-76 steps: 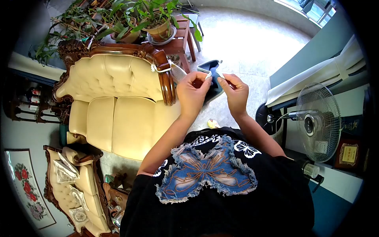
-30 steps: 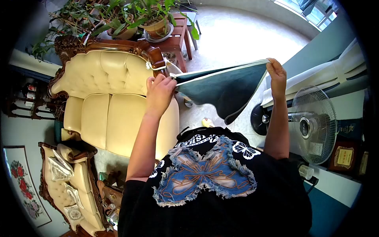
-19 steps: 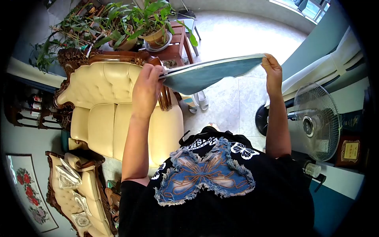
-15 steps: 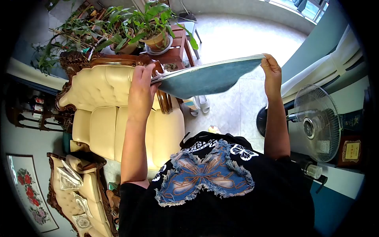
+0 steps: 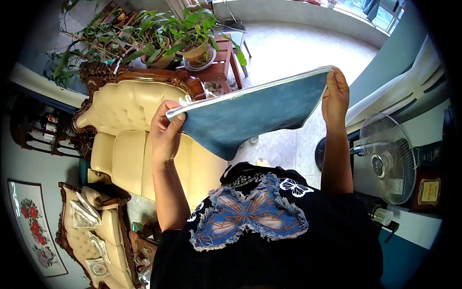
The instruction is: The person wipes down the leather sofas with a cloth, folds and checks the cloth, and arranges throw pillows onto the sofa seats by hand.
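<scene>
A dark teal cloth point(image 5: 250, 113) with a white, layered top edge is stretched out in front of my chest. At its left corner, my left hand point(image 5: 164, 129) pinches the white edge, thumb on the near side. My right hand point(image 5: 336, 96) grips the opposite upper corner, fingers curled round it and set higher than the left. Between the hands the top edge runs fairly straight, while the lower edge hangs in an uneven curve, its lowest point left of the middle. The cloth overlaps part of the cream sofa and the floor behind it.
A cream tufted sofa point(image 5: 130, 159) with carved wood stands ahead on the left. Behind it, potted plants point(image 5: 192, 48) rest near a reddish wooden stand point(image 5: 219, 67). At the right is a standing fan point(image 5: 387, 159). Another sofa point(image 5: 113, 226) holds cushions at lower left.
My left hand has moved down and slightly left, and the cloth has dropped on that side, showing more teal surface. My right hand has shifted slightly right, still gripping its corner.
</scene>
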A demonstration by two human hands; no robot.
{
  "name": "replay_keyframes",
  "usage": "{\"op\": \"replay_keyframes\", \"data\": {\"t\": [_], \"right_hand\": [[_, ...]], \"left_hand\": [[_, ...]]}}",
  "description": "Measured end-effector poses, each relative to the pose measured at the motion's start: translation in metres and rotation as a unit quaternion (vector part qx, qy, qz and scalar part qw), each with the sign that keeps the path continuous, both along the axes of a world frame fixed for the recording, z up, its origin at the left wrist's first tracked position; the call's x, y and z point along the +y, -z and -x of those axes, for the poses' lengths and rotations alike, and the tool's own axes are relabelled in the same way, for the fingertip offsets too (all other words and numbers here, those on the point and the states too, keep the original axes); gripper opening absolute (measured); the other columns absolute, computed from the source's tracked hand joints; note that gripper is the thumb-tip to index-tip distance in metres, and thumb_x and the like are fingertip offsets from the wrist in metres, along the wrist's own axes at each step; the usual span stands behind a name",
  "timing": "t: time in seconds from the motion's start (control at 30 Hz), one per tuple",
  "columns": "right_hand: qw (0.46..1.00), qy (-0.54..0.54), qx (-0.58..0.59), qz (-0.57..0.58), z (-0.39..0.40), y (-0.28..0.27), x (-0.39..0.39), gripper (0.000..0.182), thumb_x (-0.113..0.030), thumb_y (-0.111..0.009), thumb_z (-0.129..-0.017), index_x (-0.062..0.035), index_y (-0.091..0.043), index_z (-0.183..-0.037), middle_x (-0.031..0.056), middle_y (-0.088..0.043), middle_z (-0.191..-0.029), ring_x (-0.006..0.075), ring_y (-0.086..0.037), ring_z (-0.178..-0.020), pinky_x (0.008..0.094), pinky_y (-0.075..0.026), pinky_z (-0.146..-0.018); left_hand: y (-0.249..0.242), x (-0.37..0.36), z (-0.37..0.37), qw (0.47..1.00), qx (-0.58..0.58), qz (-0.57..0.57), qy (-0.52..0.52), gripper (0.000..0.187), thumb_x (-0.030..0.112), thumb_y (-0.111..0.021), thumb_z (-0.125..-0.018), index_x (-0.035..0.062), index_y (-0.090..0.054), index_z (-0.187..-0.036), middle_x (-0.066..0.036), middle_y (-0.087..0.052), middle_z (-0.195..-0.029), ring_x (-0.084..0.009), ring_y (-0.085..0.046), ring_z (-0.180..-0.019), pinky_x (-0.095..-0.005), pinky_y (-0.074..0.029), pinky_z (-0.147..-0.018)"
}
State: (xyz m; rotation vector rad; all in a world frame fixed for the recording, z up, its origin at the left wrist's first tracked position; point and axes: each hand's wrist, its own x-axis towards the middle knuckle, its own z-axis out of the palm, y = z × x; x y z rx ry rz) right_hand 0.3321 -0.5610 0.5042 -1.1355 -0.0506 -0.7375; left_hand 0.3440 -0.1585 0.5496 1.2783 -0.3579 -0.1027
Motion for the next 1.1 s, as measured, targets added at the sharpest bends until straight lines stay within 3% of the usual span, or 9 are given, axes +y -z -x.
{"op": "replay_keyframes", "data": {"t": [0.2, 0.33, 0.37, 0.43, 0.7, 0.77, 0.9, 0.97, 1.1], "right_hand": [[0.987, 0.041, 0.150, 0.024, -0.014, 0.012, 0.015, 0.026, -0.025, -0.071, -0.094, -0.0018, -0.072, -0.107, -0.0035, -0.063, -0.076, 0.0008, -0.046, -0.056, 0.0174, -0.033, -0.047], [0.983, 0.080, 0.152, 0.064, -0.019, 0.022, 0.059, 0.024, -0.023, -0.071, -0.095, -0.0013, -0.072, -0.105, -0.0043, -0.062, -0.075, 0.0017, -0.046, -0.062, 0.0181, -0.034, -0.055], [0.980, 0.052, 0.165, 0.101, -0.016, 0.023, 0.069, 0.021, -0.019, -0.069, -0.096, -0.0011, -0.071, -0.105, -0.0026, -0.066, -0.080, 0.0025, -0.054, -0.070, 0.0172, -0.041, -0.062], [0.981, 0.019, 0.161, 0.108, -0.012, 0.023, 0.103, 0.018, -0.016, -0.067, -0.097, -0.0002, -0.070, -0.105, -0.0031, -0.065, -0.081, 0.0017, -0.053, -0.071, 0.0175, -0.040, -0.062], [0.987, -0.037, 0.118, 0.105, -0.001, 0.022, 0.170, 0.011, -0.009, -0.064, -0.098, 0.0013, -0.066, -0.101, -0.0033, -0.064, -0.083, 0.0010, -0.053, -0.073, 0.0186, -0.043, -0.063], [0.988, -0.052, 0.111, 0.098, 0.000, 0.028, 0.174, 0.010, -0.008, -0.064, -0.097, 0.0014, -0.066, -0.101, -0.0018, -0.065, -0.086, 0.0019, -0.054, -0.075, 0.0195, -0.045, -0.066], [0.989, -0.068, 0.107, 0.079, 0.003, 0.024, 0.166, 0.014, -0.010, -0.064, -0.098, 0.0019, -0.065, -0.106, 0.0011, -0.067, -0.090, 0.0040, -0.057, -0.080, 0.0209, -0.048, -0.072], [0.984, -0.128, 0.116, 0.037, 0.003, 0.017, 0.160, 0.021, -0.013, -0.066, -0.097, 0.0025, -0.063, -0.112, 0.0020, -0.067, -0.095, 0.0055, -0.059, -0.085, 0.0214, -0.048, -0.076], [0.984, -0.144, 0.072, 0.077, 0.005, 0.016, 0.155, 0.030, -0.014, -0.070, -0.094, 0.0024, -0.061, -0.117, 0.0037, -0.068, -0.100, 0.0077, -0.061, -0.090, 0.0224, -0.049, -0.079]], "left_hand": [[0.039, -0.017, -0.016, 0.982, 0.132, 0.064, -0.123, 0.016, 0.019, -0.064, -0.099, 0.0076, -0.060, -0.110, 0.001, -0.068, -0.095, -0.0082, -0.062, -0.083, -0.0249, -0.050, -0.074], [0.062, -0.051, -0.020, 0.946, 0.169, 0.185, -0.203, 0.012, 0.010, -0.069, -0.094, 0.0065, -0.059, -0.100, -0.005, -0.069, -0.095, -0.0134, -0.066, -0.083, -0.0275, -0.054, -0.075], [0.061, -0.066, -0.019, 0.939, 0.165, 0.199, -0.225, 0.012, 0.009, -0.070, -0.093, 0.0068, -0.059, -0.098, -0.004, -0.069, -0.093, -0.0131, -0.065, -0.082, -0.0269, -0.053, -0.075], [0.076, -0.088, -0.022, 0.946, 0.096, 0.207, -0.228, 0.012, 0.007, -0.071, -0.093, 0.0075, -0.059, -0.095, -0.003, -0.067, -0.090, -0.0108, -0.061, -0.080, -0.0252, -0.051, -0.075], [0.066, -0.137, 0.000, 0.963, 0.018, 0.000, -0.271, 0.011, 0.008, -0.071, -0.093, 0.0067, -0.060, -0.092, 0.003, -0.062, -0.086, -0.0049, -0.053, -0.075, -0.0198, -0.042, -0.069], [0.068, -0.141, 0.001, 0.943, -0.073, -0.113, -0.305, 0.009, 0.007, -0.070, -0.093, 0.0054, -0.062, -0.094, 0.002, -0.061, -0.086, -0.0056, -0.054, -0.076, -0.0204, -0.044, -0.070], [0.056, -0.143, 0.016, 0.939, -0.124, -0.155, -0.282, 0.017, 0.006, -0.066, -0.094, -0.0017, -0.064, -0.109, -0.006, -0.062, -0.100, -0.0131, -0.060, -0.087, -0.0243, -0.049, -0.076], [0.058, -0.144, 0.023, 0.938, -0.182, -0.164, -0.243, 0.030, 0.007, -0.062, -0.094, -0.0036, -0.059, -0.122, -0.015, -0.058, -0.117, -0.0237, -0.061, -0.101, -0.0328, -0.050, -0.088], [0.058, -0.145, 0.034, 0.869, -0.315, -0.282, -0.257, 0.035, 0.001, -0.058, -0.093, -0.0028, -0.056, -0.128, -0.018, -0.052, -0.128, -0.0278, -0.060, -0.108, -0.0339, -0.050, -0.089]]}}
